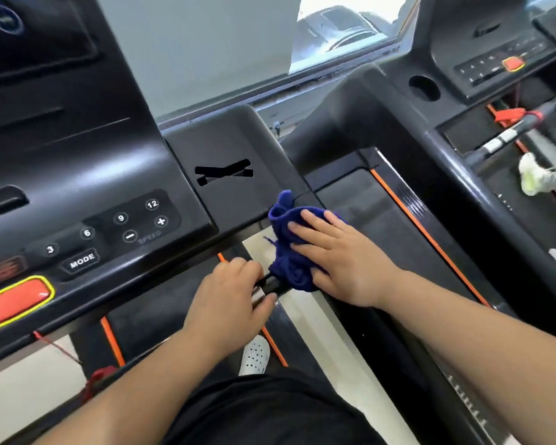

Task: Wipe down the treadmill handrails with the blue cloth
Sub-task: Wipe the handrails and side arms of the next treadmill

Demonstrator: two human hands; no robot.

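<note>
A crumpled blue cloth [286, 245] is bunched around the black handrail [272, 285] just below the right corner of the treadmill console [225, 187]. My right hand [337, 258] lies flat on the cloth with fingers spread, pressing it against the rail. Just left of the cloth, my left hand [231, 297] curls around the rail's shiny section and grips it. Most of the rail is hidden under the cloth and both hands.
The console's button panel [135, 226] and orange stop button [13, 303] lie to the left. A second treadmill [482, 69] stands to the right, with another person's shoe [530, 178] on its belt. My white shoe [254, 356] rests on the belt below.
</note>
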